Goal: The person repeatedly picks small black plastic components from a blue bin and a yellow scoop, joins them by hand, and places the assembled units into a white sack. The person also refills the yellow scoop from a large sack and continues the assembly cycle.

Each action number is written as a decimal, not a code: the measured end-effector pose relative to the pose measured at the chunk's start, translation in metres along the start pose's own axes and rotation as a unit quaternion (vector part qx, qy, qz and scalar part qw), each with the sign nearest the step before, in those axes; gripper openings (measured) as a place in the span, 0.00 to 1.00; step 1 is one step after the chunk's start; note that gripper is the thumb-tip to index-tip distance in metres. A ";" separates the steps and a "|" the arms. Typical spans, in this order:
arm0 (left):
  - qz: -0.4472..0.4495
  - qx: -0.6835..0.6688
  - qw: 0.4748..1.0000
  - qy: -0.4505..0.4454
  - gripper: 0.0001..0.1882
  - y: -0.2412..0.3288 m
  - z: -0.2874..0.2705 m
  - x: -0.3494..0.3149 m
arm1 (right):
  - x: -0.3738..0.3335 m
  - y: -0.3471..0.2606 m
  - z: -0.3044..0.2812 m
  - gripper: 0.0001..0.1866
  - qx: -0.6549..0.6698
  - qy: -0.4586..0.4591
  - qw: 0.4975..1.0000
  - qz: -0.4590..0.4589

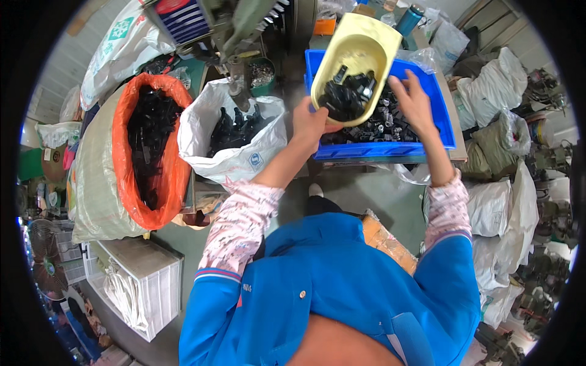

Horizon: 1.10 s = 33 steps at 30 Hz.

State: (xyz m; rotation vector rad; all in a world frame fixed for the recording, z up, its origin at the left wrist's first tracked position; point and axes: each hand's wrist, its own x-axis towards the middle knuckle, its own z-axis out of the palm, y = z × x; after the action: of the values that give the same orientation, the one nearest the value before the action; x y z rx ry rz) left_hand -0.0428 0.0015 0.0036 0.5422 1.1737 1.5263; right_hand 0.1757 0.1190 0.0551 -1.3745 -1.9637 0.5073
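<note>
Just ahead of our left grip [308, 126], which is clamped on its near-left rim, a pale yellow oblong plastic tub [364, 25] hangs tilted, with small black parts [345, 102] gathered at its near end. Our right grip [415, 104], blurred, has its fingers apart beside the tub; we cannot tell whether they touch it. Should the one-sided hold slip or the tilt grow, the tub could swing and spill parts into the rectangular blue plastic tray [378, 149] below our right grip, or past its edge. Counting, we see one tub, one tray and, left of our left grip, two open sacks of black pieces: one white woven [213, 168], one beige with orange lining [94, 177]. The parts overlap too much to count.
</note>
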 end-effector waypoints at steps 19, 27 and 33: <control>-0.146 0.129 0.980 -0.030 0.28 -0.033 0.001 0.082 | 0.059 0.097 0.094 0.28 0.373 -0.277 0.884 0.054; -0.133 0.117 0.984 0.008 0.32 -0.024 -0.013 0.056 | 0.016 0.119 0.089 0.13 -0.009 -0.123 0.977 -0.175; -0.030 0.079 0.995 0.051 0.24 -0.027 -0.030 0.032 | 0.014 0.108 0.087 0.09 -0.102 -0.193 0.971 -0.101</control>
State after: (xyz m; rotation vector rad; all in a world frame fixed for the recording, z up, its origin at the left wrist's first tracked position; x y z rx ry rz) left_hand -0.0644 0.0175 -0.0403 0.5343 1.3854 1.4322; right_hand 0.1821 0.1772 -0.0713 -1.2456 -2.5017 0.5152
